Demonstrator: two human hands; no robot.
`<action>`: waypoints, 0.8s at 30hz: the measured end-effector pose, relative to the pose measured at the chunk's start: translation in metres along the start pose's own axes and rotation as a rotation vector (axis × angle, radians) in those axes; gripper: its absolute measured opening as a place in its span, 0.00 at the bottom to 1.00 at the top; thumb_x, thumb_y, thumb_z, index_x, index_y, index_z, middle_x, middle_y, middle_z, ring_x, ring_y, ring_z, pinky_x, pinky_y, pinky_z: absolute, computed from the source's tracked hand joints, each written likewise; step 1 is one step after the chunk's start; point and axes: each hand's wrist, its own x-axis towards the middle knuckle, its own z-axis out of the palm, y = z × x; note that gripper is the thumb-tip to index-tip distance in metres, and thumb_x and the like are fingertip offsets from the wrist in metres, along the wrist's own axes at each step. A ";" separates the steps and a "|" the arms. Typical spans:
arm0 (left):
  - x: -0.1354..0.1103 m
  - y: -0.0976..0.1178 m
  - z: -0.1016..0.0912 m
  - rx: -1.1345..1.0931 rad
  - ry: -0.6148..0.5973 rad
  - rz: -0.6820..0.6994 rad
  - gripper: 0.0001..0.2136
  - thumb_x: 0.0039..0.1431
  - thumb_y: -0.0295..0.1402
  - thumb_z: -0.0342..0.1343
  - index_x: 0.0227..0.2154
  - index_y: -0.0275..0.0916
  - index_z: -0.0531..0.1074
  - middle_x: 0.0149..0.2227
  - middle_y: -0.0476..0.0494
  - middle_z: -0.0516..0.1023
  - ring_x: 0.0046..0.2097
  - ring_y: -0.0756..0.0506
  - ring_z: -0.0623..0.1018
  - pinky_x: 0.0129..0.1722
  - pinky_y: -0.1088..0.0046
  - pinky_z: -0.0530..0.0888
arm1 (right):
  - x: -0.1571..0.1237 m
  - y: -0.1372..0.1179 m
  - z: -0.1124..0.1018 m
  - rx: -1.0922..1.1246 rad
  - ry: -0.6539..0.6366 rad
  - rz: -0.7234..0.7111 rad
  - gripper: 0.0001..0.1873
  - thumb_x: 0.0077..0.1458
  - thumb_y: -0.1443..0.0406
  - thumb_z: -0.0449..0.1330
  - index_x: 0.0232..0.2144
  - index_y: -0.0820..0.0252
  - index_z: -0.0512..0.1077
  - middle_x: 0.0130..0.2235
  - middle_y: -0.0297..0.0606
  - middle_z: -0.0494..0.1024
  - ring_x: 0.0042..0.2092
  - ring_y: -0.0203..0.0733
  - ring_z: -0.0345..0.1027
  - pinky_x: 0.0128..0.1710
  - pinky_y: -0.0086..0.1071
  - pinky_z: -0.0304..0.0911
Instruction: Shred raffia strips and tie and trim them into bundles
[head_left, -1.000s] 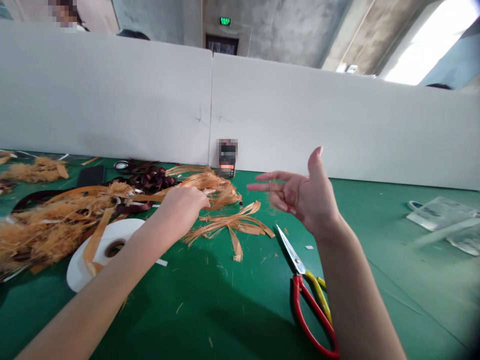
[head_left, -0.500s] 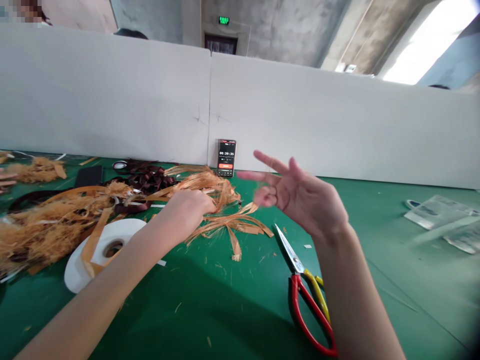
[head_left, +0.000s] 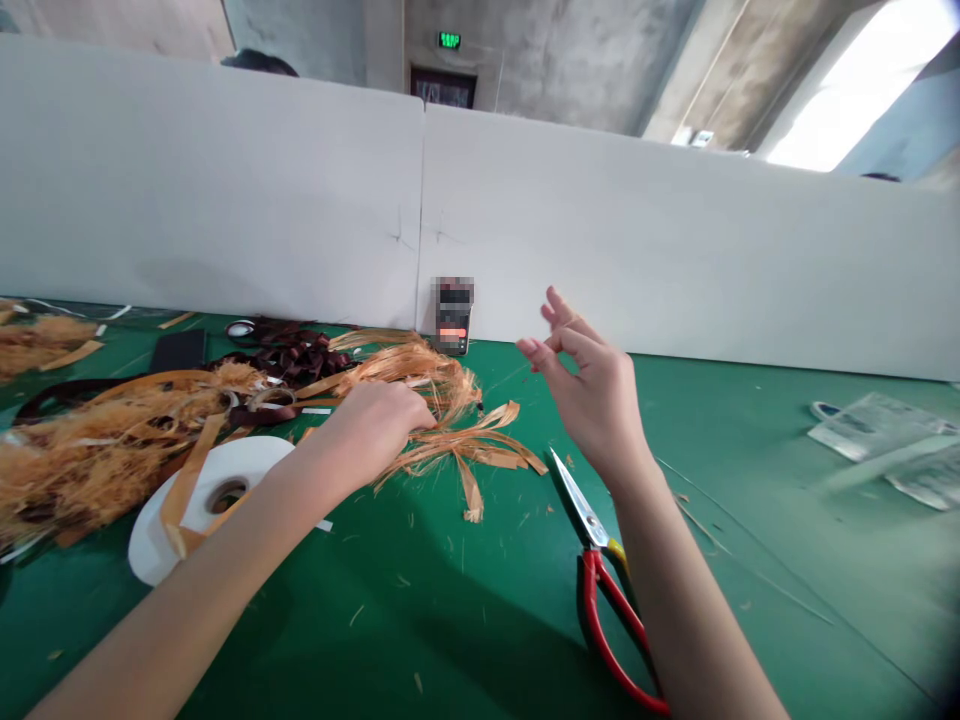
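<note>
My left hand is closed on the bunch of frayed orange-tan ribbon, which fans out in loose strands beyond and beside it. Its fingertips are partly hidden behind the knuckles. My right hand is raised to the right of the bunch, thumb and index finger brought together in a pinch, the other fingers bent loosely upward. A faint fine line shows near that pinch, too thin to name. Below my right hand lie scissors with one red and one yellow handle, blades closed; my right forearm covers part of the handles.
A white ribbon spool sits under my left forearm. Frayed fibres, dark brown ribbon and a dark flat object lie leftward. A phone leans on the white partition. Clear plastic pieces lie right.
My right hand has turned over and drawn its thumb and index finger together from a spread pose. My left hand stays at the ribbon bunch. A hand at the far left edge has left the view.
</note>
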 end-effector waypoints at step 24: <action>0.001 0.005 -0.010 0.205 -0.027 -0.130 0.19 0.48 0.17 0.47 0.35 0.40 0.78 0.30 0.44 0.80 0.33 0.47 0.77 0.27 0.74 0.62 | 0.005 -0.010 -0.037 0.843 -1.210 0.537 0.59 0.49 0.33 0.23 0.54 0.66 0.71 0.39 0.54 0.82 0.19 0.34 0.67 0.17 0.29 0.56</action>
